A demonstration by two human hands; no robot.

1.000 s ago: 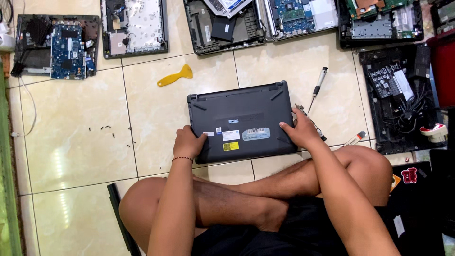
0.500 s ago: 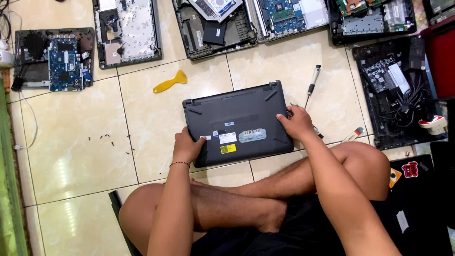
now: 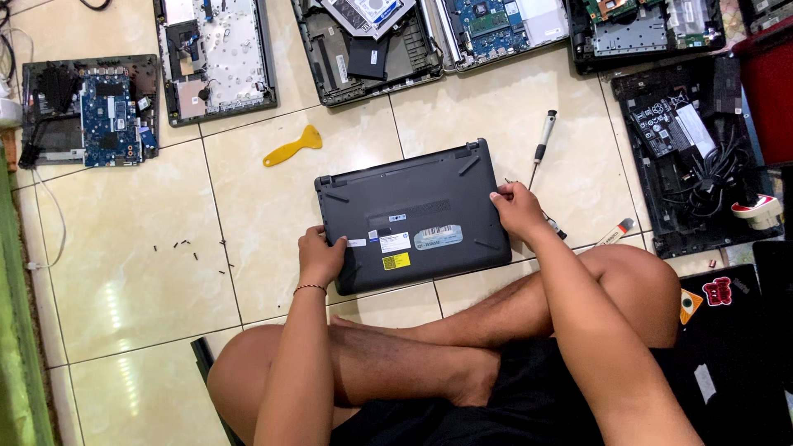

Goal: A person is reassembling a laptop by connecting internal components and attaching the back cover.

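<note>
On tiled floor, both hands (image 3: 322,254) (image 3: 518,211) grip upturned laptop (image 3: 413,216), long axis left-right.

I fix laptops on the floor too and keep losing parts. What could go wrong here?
The loose screws lie scattered on bare tile left of the laptop; a knee or sleeve could scatter them. The left hand and right hand hold the laptop by opposite edges, so it might slide on the smooth floor. The screwdriver beside the right hand could roll underfoot.

Bright even light, tile glare, sharp focus
</note>
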